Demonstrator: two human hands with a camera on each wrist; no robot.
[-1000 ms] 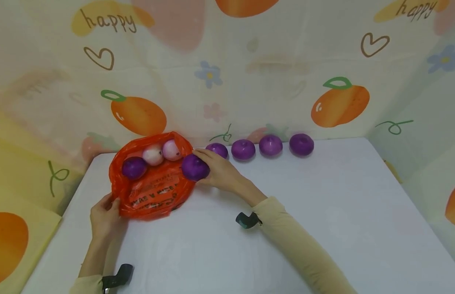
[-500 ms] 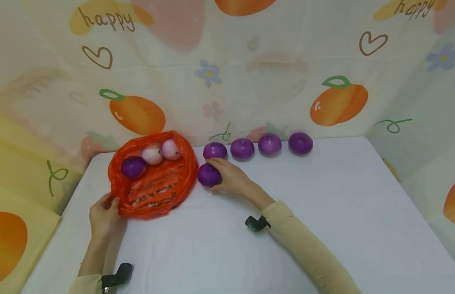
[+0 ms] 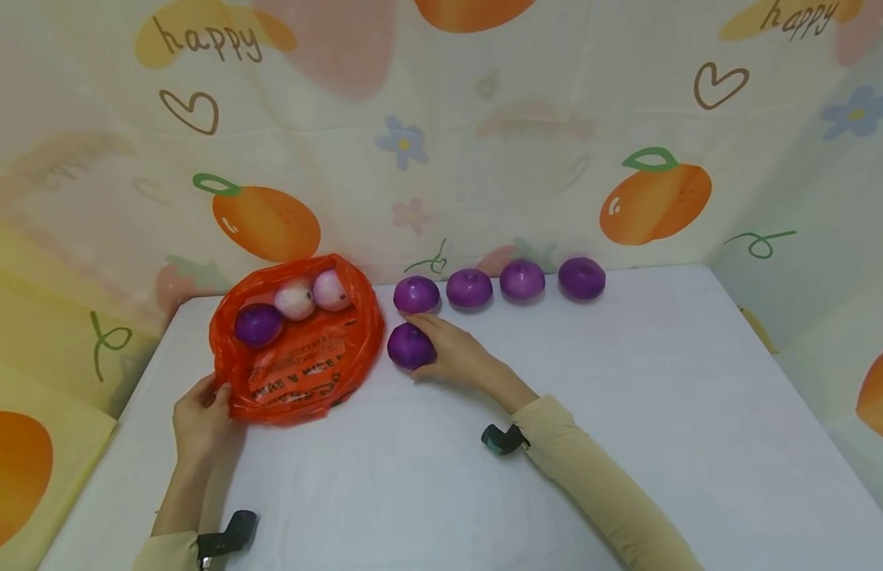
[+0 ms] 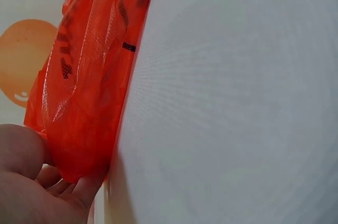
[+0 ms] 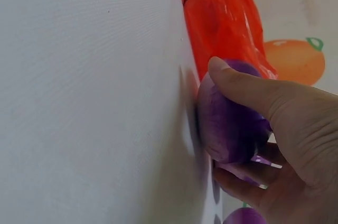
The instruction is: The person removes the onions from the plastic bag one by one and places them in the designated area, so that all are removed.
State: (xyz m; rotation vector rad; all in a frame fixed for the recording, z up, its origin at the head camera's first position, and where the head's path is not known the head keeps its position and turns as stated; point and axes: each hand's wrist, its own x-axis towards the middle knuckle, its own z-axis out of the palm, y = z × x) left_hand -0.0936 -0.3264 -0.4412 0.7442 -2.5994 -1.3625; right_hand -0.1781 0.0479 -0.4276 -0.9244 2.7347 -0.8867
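My right hand (image 3: 445, 355) grips a purple onion (image 3: 409, 346) that rests on the white table (image 3: 627, 412), just right of an orange plastic bag (image 3: 299, 357). In the right wrist view the thumb and fingers of that hand (image 5: 274, 145) curl round the onion (image 5: 227, 123). My left hand (image 3: 202, 412) pinches the bag's near left edge, and the left wrist view shows its fingers (image 4: 31, 182) holding the orange plastic (image 4: 90, 92). Inside the bag lie one purple onion (image 3: 258, 324) and two pale pink ones (image 3: 296, 299).
Several purple onions (image 3: 469, 287) stand in a row along the table's back edge, from just right of the bag to the middle right. A fruit-printed cloth wall (image 3: 441, 143) closes the back and both sides.
My right hand has carried the purple onion out of the bag's mouth, to the right and down onto the table in front of the row. The left hand stays on the bag.
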